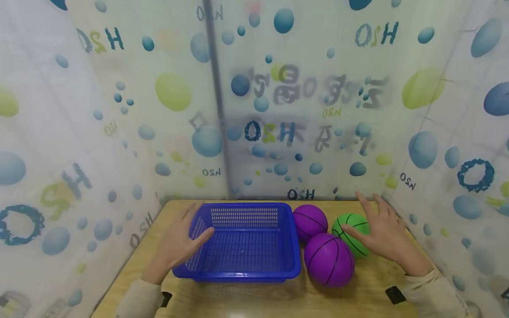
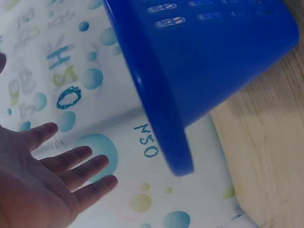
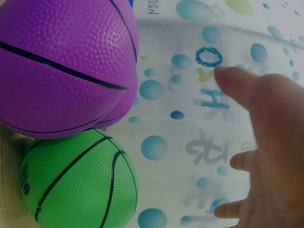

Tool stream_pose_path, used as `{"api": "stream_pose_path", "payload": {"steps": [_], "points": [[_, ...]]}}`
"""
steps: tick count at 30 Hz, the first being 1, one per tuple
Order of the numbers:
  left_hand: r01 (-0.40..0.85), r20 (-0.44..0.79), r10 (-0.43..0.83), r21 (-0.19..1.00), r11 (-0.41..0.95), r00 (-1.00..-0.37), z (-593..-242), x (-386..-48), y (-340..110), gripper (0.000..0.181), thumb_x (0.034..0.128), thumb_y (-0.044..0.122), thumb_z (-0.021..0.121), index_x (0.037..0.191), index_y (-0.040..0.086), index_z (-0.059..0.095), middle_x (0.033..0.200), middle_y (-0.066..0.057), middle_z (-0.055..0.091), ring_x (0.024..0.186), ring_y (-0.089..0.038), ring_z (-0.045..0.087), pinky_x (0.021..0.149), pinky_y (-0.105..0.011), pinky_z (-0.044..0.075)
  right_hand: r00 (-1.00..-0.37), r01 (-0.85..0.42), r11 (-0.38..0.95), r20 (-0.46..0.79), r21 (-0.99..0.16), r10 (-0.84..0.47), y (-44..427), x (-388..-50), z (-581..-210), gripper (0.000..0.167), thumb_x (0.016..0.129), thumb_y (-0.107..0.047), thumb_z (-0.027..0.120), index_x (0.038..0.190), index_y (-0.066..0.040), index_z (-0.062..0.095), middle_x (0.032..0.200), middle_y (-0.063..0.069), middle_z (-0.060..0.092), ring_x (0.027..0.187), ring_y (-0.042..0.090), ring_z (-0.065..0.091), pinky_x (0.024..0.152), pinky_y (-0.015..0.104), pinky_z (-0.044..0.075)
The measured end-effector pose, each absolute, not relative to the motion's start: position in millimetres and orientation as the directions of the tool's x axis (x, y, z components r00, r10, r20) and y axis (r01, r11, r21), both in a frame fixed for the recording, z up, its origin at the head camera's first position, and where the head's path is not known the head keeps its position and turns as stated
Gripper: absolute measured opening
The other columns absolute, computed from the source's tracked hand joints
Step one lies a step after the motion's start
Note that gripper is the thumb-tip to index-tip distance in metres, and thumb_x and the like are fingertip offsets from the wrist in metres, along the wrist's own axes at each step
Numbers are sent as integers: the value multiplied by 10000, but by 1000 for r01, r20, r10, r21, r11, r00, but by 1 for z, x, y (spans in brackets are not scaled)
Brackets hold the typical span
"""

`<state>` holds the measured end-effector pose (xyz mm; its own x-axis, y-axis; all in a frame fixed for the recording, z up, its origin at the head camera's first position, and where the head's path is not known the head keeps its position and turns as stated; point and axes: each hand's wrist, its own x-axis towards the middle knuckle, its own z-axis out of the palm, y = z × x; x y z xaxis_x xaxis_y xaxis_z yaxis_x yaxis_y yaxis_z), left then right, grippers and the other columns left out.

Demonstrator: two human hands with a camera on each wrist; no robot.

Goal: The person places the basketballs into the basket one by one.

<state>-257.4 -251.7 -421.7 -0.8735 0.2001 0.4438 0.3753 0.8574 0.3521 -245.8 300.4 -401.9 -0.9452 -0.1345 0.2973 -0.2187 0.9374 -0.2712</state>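
Note:
A blue plastic basket (image 1: pixel 242 276) with slotted walls stands on the table, its inside bare. To its right sit two purple balls, one at the back (image 1: pixel 310 222) and a nearer one (image 1: pixel 330 260), both with black basketball lines. A green ball (image 1: pixel 351 234) of the same style lies just right of them. My left hand (image 1: pixel 179 240) hovers by the basket's left rim with fingers spread; the left wrist view shows a gap between fingers and basket. Above and right of the green ball is my right hand (image 1: pixel 383 229), fingers extended, holding nothing.
The wooden table (image 1: pixel 254 304) is enclosed by pale curtains (image 1: pixel 254 176) printed with blue and green bubbles and H2O lettering, at the back and both sides. A dark small patch (image 1: pixel 395 295) shows beside the right sleeve, another beside the left.

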Motion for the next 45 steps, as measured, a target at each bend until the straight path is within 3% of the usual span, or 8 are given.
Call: {"api": "stream_pose_path", "payload": {"steps": [8,13,19,26,30,35,40,45], "points": [[398,466,134,533,747,-875,-428,-258,-269,805,1078,421,701,1722,61,379,1689,-271,475,1484,-540,508,1126,-798,427,-924,-309,837,350,-451,-153,313,-256,-403,1049,1027,-509,778,1790,-110,179,1703,457,205,1473,730,319,1044,920,339],[398,460,111,593,700,-881,-438,-262,-281,809,1072,372,735,1727,65,373,1712,-305,421,1478,-597,487,1133,-789,438,-910,-353,769,388,-533,-149,325,-265,-412,1052,1017,-437,821,1799,-164,172,1755,378,183,1551,668,262,1079,904,313],[380,396,107,717,585,-912,-456,-259,-295,734,1116,255,691,1742,84,347,1754,-307,343,1529,-631,403,1185,-775,390,-917,-328,740,385,-588,-100,336,-274,-429,1083,1000,-439,844,1800,-156,171,1761,367,198,1567,647,255,1097,890,308],[323,323,91,798,509,-942,-481,-249,-298,718,1125,217,678,1739,79,333,1763,-314,317,1547,-643,369,1198,-747,386,-957,-251,692,280,-677,-74,343,-281,-446,1077,1030,-472,787,1809,-163,109,1801,354,124,1612,652,152,1126,912,247],[270,262,84,841,469,-961,-492,-248,-295,732,1124,219,667,1744,63,310,1742,-336,335,1513,-636,433,1156,-727,469,-973,-212,671,221,-711,-73,345,-283,-456,1069,1043,-482,765,1804,-129,103,1802,358,100,1590,684,152,1122,909,267],[177,165,65,881,439,-984,-498,-246,-292,762,1131,240,654,1767,93,261,1740,-338,336,1421,-582,568,1058,-590,590,-981,-181,663,180,-726,-71,348,-283,-470,1086,1048,-495,757,1808,-155,60,1789,387,90,1540,732,210,1091,893,341],[172,154,76,866,469,-985,-499,-246,-294,777,1127,242,654,1773,81,254,1785,-322,259,1540,-590,432,1220,-683,412,-985,-167,642,154,-748,-77,347,-282,-481,1157,1029,-473,794,1809,-204,-17,1778,415,62,1528,747,225,1106,886,346],[150,118,100,885,442,-988,-501,-247,-293,797,1122,235,647,1788,121,224,1809,-313,196,1589,-590,346,1255,-732,311,-986,-165,638,150,-752,-77,346,-280,-488,1155,1005,-437,828,1808,-160,45,1746,444,114,1538,707,253,1071,824,444]]}}
